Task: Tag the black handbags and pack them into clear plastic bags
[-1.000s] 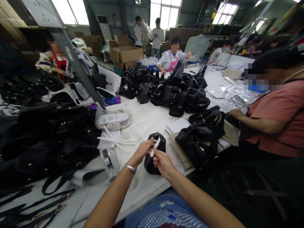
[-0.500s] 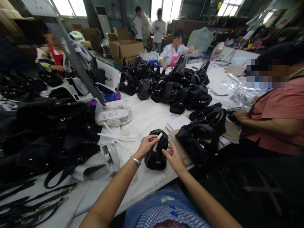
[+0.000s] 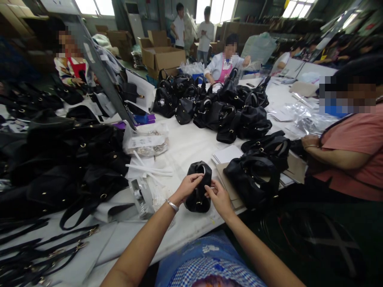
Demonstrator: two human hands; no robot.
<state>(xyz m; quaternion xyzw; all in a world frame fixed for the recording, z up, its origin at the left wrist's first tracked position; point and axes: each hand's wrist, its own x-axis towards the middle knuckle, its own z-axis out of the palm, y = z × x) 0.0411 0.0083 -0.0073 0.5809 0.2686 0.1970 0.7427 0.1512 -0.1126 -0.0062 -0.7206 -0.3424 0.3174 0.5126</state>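
A small black leather bag [image 3: 198, 195] stands on the white table [image 3: 185, 147] right in front of me. My left hand [image 3: 189, 187], with a silver bracelet on the wrist, grips its upper left side, fingers curled over the top. On the right side, my right hand [image 3: 218, 195] pinches the bag's edge. The white roll seen earlier is out of sight.
A heap of black bags [image 3: 60, 159] lies at the left, a black bag [image 3: 254, 175] on cardboard at the right, and a cluster of bags [image 3: 215, 107] farther back. White sticks [image 3: 149, 169], a tape dispenser [image 3: 140, 197] and loose straps [image 3: 44, 251] lie nearby. A person in a salmon shirt [image 3: 350, 155] sits at right.
The white roll that my hands held above the bag has gone from sight at the bag's top. Both hands have come down onto the bag.
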